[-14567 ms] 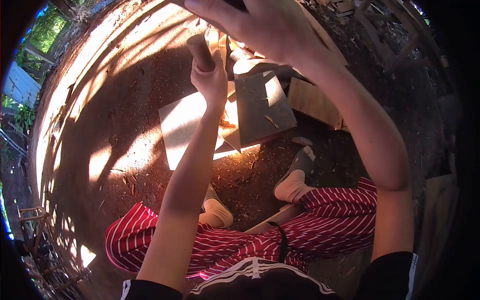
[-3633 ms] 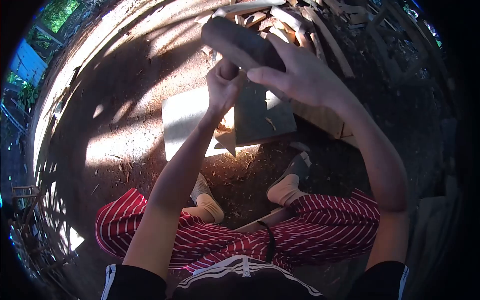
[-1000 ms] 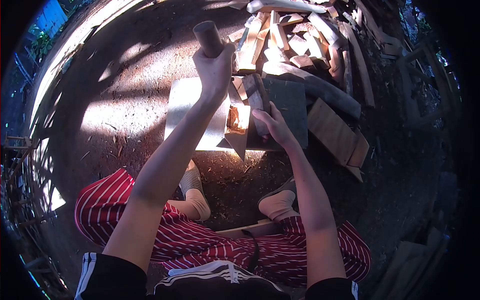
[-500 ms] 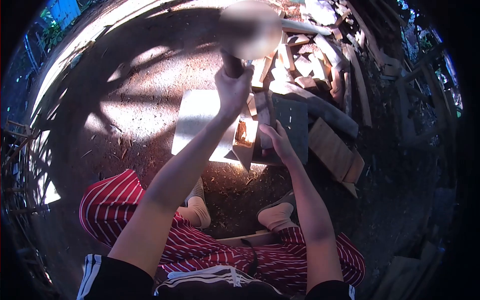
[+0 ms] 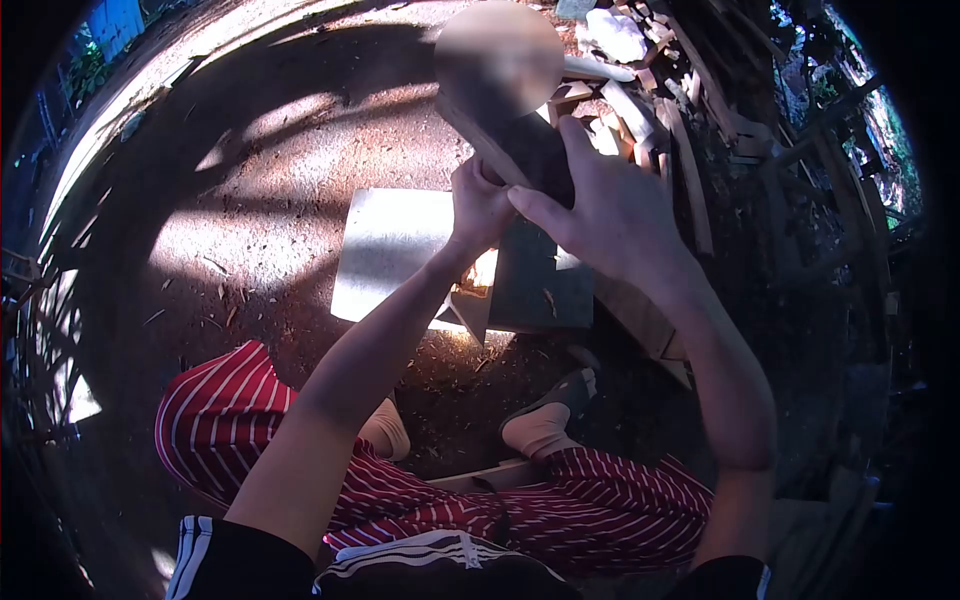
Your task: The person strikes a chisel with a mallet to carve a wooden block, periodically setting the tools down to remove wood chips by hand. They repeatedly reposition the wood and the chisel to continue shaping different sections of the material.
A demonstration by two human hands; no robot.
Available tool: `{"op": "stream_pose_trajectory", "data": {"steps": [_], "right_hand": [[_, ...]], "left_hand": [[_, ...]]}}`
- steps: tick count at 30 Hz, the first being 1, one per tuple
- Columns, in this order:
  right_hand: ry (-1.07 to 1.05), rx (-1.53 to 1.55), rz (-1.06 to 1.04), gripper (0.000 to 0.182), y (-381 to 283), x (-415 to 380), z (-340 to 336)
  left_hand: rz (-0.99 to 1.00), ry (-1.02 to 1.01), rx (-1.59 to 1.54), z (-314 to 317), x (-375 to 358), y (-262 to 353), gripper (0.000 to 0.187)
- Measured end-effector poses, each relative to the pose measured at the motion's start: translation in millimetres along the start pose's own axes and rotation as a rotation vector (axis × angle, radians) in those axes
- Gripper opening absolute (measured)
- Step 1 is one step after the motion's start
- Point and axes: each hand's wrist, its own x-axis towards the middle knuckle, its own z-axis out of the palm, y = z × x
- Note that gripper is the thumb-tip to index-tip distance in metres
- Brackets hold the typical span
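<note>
My right hand [image 5: 620, 215] is raised close to the camera. It grips a dark wooden block [image 5: 540, 165], thumb on the lighter near edge and fingers over the far side. My left hand [image 5: 480, 205] is closed in a fist against the block's lower left edge; what lies inside it is hidden. A round blur covers the block's upper end. Beneath both hands, a pale flat board [image 5: 385, 255] lies on the ground, its right side in shadow. A cut piece of wood [image 5: 470, 310] with a bright, rough face rests at the board's near edge.
A heap of split wood [image 5: 630, 115] lies beyond the board to the right, with a white lump [image 5: 615, 35] behind it. A wooden plank [image 5: 640, 315] sits right of the board. My feet [image 5: 540, 425] flank the near side, and chips dot the dirt ground.
My right hand has lifted the wooden block from the board up towards the camera. My left hand, earlier upright around a brown handle, has come lower and now meets the block.
</note>
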Motion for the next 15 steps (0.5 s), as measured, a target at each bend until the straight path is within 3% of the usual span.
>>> {"op": "stream_pose_trajectory", "data": {"steps": [1,2,3,5,7,9,10,13,14,15], "right_hand": [[0.005,-0.001,0.015,0.065,7,-2,0],[0.046,0.036,-0.034,0.063,16,2,-5],[0.068,0.085,-0.082,0.061,16,3,-12],[0.2,0.443,-0.113,0.06,10,4,-31],[0.409,0.64,-0.177,0.064,7,5,-24],[-0.054,0.032,0.084,0.067,7,-3,-5],[0.165,0.133,-0.022,0.07,11,-2,14],[0.033,0.112,-0.046,0.067,23,2,-16],[0.056,0.461,-0.036,0.062,20,0,-24],[0.284,0.643,-0.17,0.061,22,4,-20]], "left_hand": [[0.025,-0.049,-0.117,1,-2,0,0.02],[0.137,0.008,0.056,2,-2,-3,0.02],[0.126,0.012,0.055,3,-3,-3,0.02],[-0.099,0.027,0.141,6,-2,1,0.021],[-0.114,0.024,0.142,4,-1,-1,0.021],[0.057,-0.016,-0.11,-2,-2,6,0.019],[0.103,-0.023,-0.055,-4,0,2,0.019],[0.04,-0.016,0.066,-3,2,-21,0.018],[-0.033,-0.003,0.084,-1,0,-18,0.018],[-0.104,0.012,0.101,0,0,-12,0.017]]}}
